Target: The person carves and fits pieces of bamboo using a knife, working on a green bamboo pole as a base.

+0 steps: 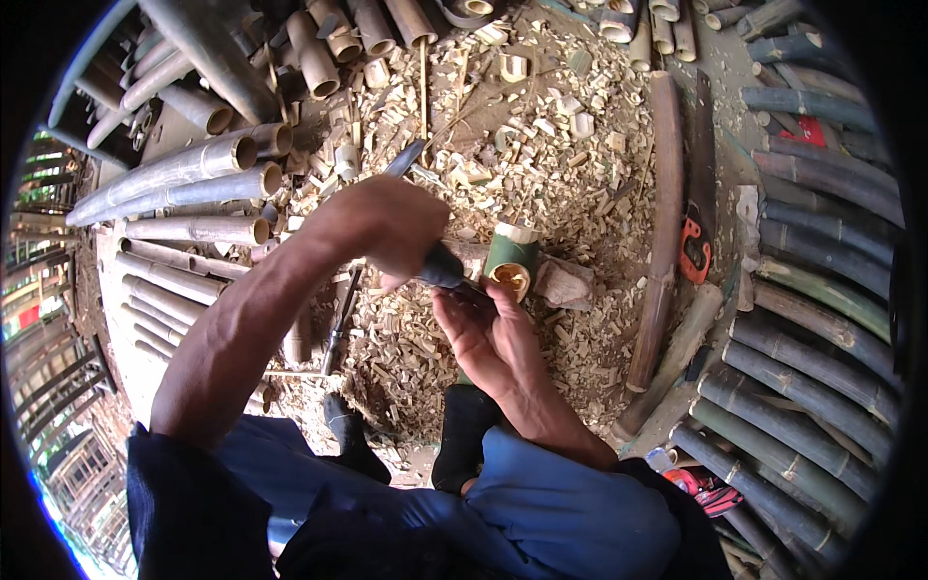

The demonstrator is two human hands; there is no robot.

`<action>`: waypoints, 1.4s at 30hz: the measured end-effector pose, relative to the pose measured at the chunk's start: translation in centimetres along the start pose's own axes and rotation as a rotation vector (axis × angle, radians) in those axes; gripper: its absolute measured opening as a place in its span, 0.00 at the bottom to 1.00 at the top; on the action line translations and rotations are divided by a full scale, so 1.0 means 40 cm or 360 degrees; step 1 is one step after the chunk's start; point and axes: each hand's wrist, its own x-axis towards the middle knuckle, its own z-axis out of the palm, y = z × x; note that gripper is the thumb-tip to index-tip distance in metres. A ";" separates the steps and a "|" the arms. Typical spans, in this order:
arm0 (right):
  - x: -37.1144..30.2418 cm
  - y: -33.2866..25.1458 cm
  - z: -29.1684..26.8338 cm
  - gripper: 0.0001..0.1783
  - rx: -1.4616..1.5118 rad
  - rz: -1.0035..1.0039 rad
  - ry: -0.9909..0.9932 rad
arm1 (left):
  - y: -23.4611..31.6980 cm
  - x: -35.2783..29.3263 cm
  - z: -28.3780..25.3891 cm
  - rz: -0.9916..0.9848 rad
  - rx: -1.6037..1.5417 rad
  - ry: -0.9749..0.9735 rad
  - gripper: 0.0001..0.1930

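My left hand [391, 227] is closed, its back toward me, around a dark, rounded object [442, 266] that looks like a tool handle. The lower end of this handle reaches into my right hand [493, 333], which is turned palm up with its fingers curled around it. The tool's working end is hidden. Just beyond my left hand a grey blade [404, 158] sticks out; whether it belongs to the held tool I cannot tell. Right past my right fingertips lies a short green bamboo piece [512, 253], with pale cut faces and a hollow opening.
Pale wood chips [570, 145] cover the ground. A stone-like block [565, 282] lies beside the bamboo piece. To the right are a long bamboo pole [659, 222] and an orange-handled saw [694, 246]. Bamboo stacks [812, 387] line both sides. A thin metal tool [338, 324] lies left of centre.
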 end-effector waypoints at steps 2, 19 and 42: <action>0.030 0.014 -0.004 0.10 -0.0174 -0.0032 0.0067 | -0.062 0.010 0.082 -0.0069 -0.0461 -0.0245 0.17; -0.058 -0.089 -0.055 0.15 -0.2275 0.0072 0.0391 | 0.315 -0.069 0.577 -0.0478 -0.1852 0.0720 0.32; 0.036 0.003 -0.055 0.10 -0.1305 -0.0238 0.0171 | 0.102 -0.073 0.441 -0.0626 -0.0970 0.1038 0.14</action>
